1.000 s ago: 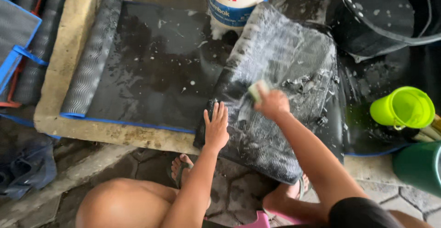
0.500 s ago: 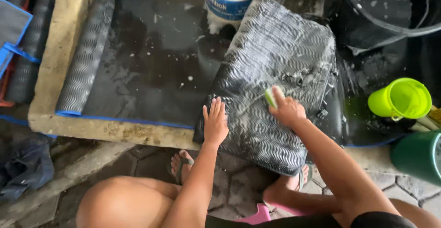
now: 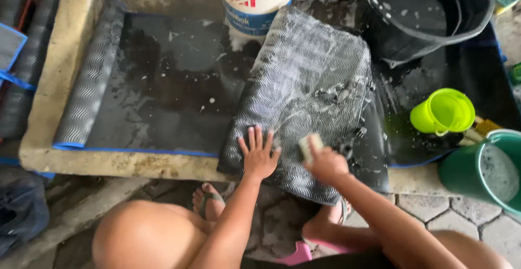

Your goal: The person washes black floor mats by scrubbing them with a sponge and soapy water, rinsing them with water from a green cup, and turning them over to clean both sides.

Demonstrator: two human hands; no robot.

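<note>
A black rubber mat with a wavy ribbed pattern lies soapy on the concrete slab, hanging a little over its near edge. My left hand rests flat on the mat's lower left part, fingers spread. My right hand grips a pale yellow-green sponge and presses it on the mat's near edge, just right of the left hand. White suds streak the mat's right side.
A second dark mat with a rolled left end and blue trim lies wet to the left. A white bucket stands behind, a black tub at the back right, a lime green cup and a teal bucket on the right.
My right hand with the sponge has moved down the mat toward me, from its middle to its near edge. The left hand stays pressed in place.
</note>
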